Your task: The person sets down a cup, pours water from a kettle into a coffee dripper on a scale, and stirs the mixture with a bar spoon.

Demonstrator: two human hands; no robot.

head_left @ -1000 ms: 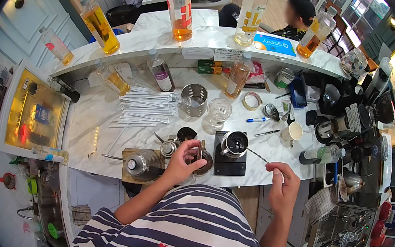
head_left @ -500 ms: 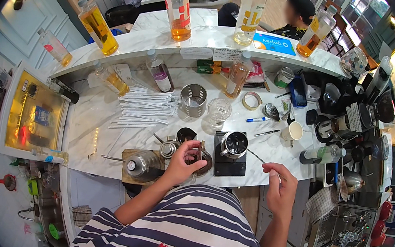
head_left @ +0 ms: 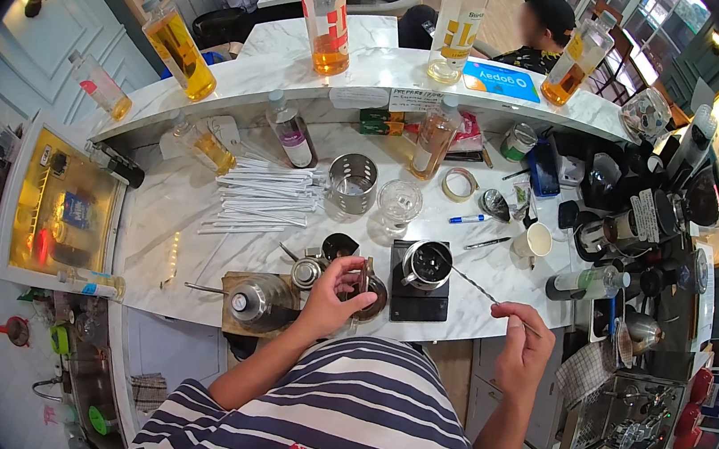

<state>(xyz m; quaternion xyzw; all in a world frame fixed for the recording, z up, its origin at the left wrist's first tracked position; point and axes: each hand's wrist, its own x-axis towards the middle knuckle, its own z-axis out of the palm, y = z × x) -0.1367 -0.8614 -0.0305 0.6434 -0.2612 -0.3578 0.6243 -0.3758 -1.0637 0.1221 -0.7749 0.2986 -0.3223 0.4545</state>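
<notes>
The right hand (head_left: 525, 335) had drifted outward, pinching a twisted bar spoon (head_left: 479, 288) angled to the steel cup (head_left: 422, 283) on the black scale (head_left: 417, 308); a sideways knock could've toppled it; the left hand (head_left: 337, 298) gripped something brown (head_left: 366, 276), indistinct

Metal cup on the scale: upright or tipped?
Upright: the cup stands on the black scale, its mouth facing up, with the stirrer in the right hand reaching over its rim.

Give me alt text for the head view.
Right hand holding a twisted-stem bar spoon, its end inside a metal pitcher on a black scale. The left hand is curled at a dark round vessel, contact unclear.
</notes>
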